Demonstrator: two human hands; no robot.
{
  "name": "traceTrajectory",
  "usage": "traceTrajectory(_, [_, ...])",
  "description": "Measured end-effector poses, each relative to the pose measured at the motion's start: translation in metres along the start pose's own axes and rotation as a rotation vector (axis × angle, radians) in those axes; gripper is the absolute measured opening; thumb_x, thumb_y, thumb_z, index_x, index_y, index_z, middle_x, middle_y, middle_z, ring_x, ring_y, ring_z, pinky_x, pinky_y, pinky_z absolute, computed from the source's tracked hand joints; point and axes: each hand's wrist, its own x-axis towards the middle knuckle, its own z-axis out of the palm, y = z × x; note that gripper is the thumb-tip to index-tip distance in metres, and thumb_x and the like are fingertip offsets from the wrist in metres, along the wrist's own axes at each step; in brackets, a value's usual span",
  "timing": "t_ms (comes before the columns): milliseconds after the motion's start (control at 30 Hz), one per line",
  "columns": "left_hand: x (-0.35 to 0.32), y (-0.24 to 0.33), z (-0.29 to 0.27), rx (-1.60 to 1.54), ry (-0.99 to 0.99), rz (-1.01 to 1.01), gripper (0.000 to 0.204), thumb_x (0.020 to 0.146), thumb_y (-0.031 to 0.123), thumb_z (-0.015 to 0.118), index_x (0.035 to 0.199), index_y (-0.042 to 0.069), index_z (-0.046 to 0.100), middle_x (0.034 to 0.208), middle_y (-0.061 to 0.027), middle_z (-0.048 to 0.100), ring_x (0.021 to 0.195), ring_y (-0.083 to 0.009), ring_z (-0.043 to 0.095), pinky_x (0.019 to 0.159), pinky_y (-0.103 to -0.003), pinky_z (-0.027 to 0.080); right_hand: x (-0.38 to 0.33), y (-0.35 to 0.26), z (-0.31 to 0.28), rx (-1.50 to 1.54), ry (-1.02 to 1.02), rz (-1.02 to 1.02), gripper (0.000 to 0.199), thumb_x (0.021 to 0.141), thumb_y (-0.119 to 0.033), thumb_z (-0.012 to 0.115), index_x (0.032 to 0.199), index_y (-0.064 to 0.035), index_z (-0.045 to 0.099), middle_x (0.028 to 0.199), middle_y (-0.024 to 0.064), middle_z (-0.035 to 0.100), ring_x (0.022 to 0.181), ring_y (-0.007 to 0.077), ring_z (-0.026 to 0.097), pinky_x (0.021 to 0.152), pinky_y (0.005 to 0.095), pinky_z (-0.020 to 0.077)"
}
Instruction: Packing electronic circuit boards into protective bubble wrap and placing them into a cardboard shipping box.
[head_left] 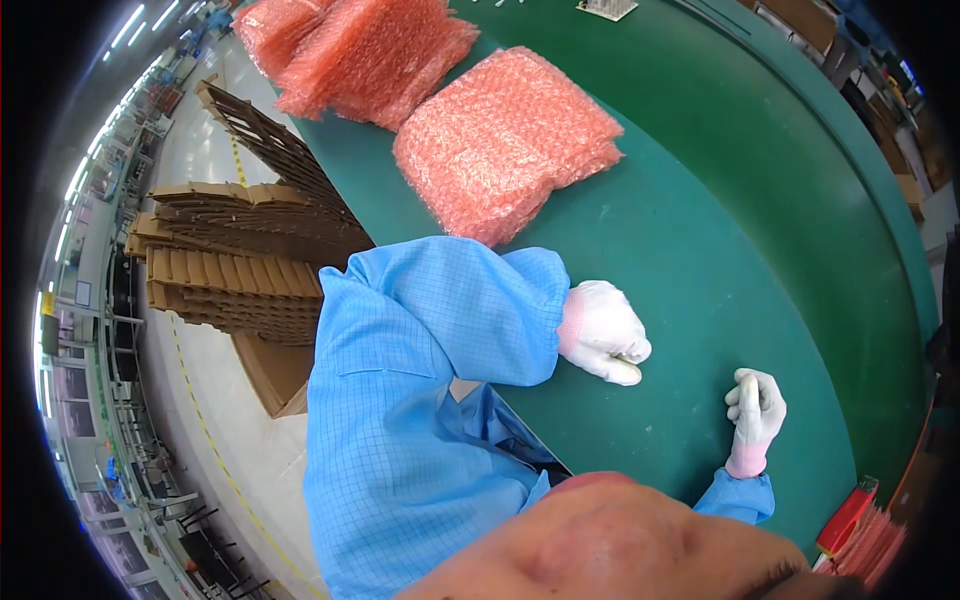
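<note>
Above the green tabletop (690,290), my left hand (603,335) in a white glove with a pink cuff is closed. Its fingers are curled under, the thumb lies along them, and nothing shows in it. Farther right, my right hand (755,408), gloved alike, also has its fingers bent in toward the thumb, with no thing visible in it. A gap of bare green surface parts the two hands. Beyond my left forearm, a stack of pink bubble wrap (505,140) lies on the table, the thing nearest my left hand.
More pink bubble wrap (365,60) lies at the far left of the table. Corrugated cardboard pieces (235,270) stand beside the table's left edge. A red object (845,518) with pink sheets (865,550) sits at lower right. A raised green rim (850,130) bounds the right side.
</note>
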Motion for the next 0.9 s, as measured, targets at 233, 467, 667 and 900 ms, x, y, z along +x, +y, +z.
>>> traceTrajectory(233, [0.0017,0.0,0.0008,0.001,0.004,-0.006,0.035,0.08,0.033,0.057,0.056,0.01,0.046,0.055,-0.0056,0.051,0.05,-0.0258,0.053,0.042,-0.04,0.037,0.0021,-0.0044,0.0024,-0.005,0.02,0.014,0.017,0.086,-0.011,0.052,0.083,0.0032,0.062,0.059,0.0039,0.055,0.046,0.0037,0.043,0.043,0.0177,0.0332])
traceTrajectory(467, [0.0,0.0009,0.0,0.029,0.012,0.002,0.036,0.079,0.034,0.057,0.056,0.01,0.045,0.054,-0.0056,0.05,0.049,-0.0256,0.052,0.042,-0.04,0.037,0.002,-0.0004,0.003,-0.047,-0.004,-0.009,0.021,0.089,-0.017,0.051,0.087,0.0019,0.061,0.06,0.0021,0.054,0.046,0.0031,0.04,0.042,0.017,0.0304])
traceTrajectory(667, [0.0043,-0.0018,0.0022,0.027,0.013,0.024,0.035,0.079,0.034,0.058,0.057,0.01,0.045,0.055,-0.0056,0.05,0.05,-0.025,0.053,0.042,-0.039,0.038,-0.0006,-0.0029,0.0022,-0.084,0.017,0.014,0.02,0.088,-0.016,0.051,0.087,0.0018,0.061,0.06,0.0021,0.054,0.047,0.0032,0.04,0.043,0.0175,0.0309])
traceTrajectory(900, [-0.0001,0.0029,0.0003,0.034,0.041,-0.011,0.034,0.078,0.031,0.059,0.055,0.01,0.045,0.053,-0.0048,0.049,0.049,-0.0241,0.053,0.042,-0.038,0.038,-0.0004,-0.0073,0.0068,-0.108,0.019,0.01,0.022,0.089,-0.017,0.051,0.09,0.0021,0.061,0.062,0.0009,0.053,0.049,0.0024,0.039,0.043,0.0171,0.0285])
